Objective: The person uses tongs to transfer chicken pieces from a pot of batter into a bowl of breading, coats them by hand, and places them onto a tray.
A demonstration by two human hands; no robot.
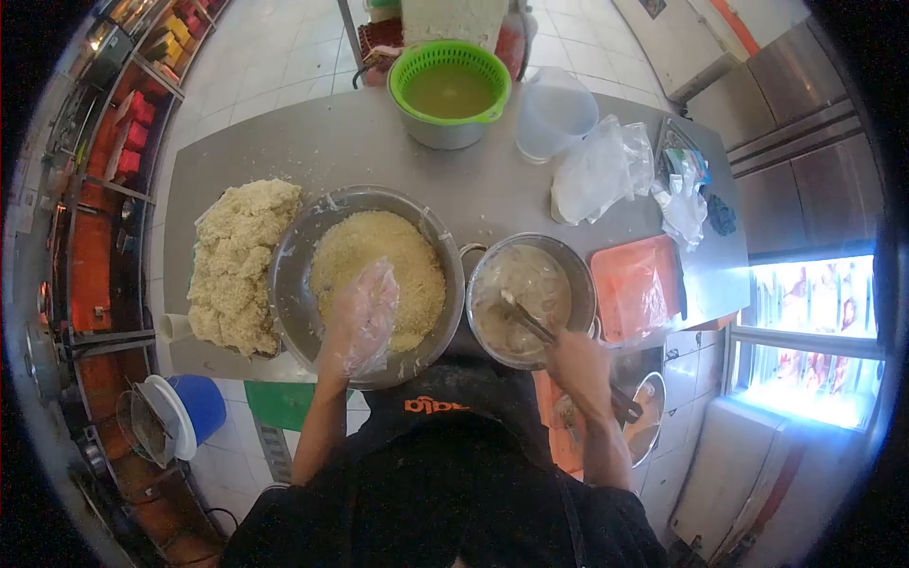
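Right hand has its grip clamped on the tongs; the tips are in the pot of pale liquid, on the near side of the bench. Left hand, in a baggy clear glove, is over the crumbs in the wide metal bowl, left of the pot. I can't tell if that grip is apart or together.

Risks as I read it: wet tongs over the bowl could drip and clump the crumbs; loose glove could snag; levering hard on the pot rim could tip it, with the near edge close.

I can't make out left fingertips (glove, blur), what's under the cloudy liquid, or whether the tong tips pinch anything.
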